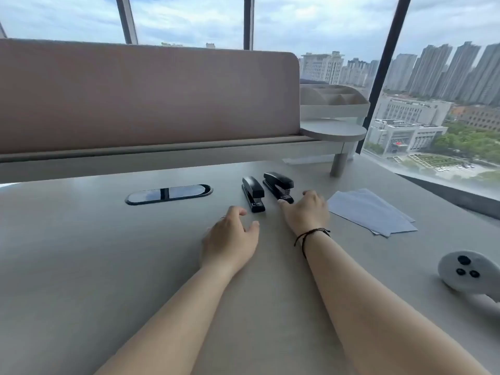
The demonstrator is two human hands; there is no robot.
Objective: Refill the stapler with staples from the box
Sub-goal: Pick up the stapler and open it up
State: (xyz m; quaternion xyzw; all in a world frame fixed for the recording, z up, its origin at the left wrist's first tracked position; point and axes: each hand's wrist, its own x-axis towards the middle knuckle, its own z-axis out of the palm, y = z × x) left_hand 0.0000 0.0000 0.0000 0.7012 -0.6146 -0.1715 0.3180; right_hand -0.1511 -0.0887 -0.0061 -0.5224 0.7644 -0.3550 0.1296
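Two black staplers lie side by side on the grey desk (108, 266), both closed. The left stapler (253, 194) points towards me; the right stapler (279, 186) lies at a slant. My left hand (230, 239) hovers just short of the left stapler, fingers curled and apart, holding nothing. My right hand (307, 212), with a black cord on the wrist, rests beside the near end of the right stapler, thumb almost touching it. I see no staple box; my right hand may hide something beneath it.
A stack of white paper sheets (373, 212) lies to the right of my right hand. A white controller (468, 272) sits at the desk's right edge. A black oval cable cover (169, 194) sits left of the staplers. A padded divider (135, 96) and a desk organiser (332, 104) stand behind.
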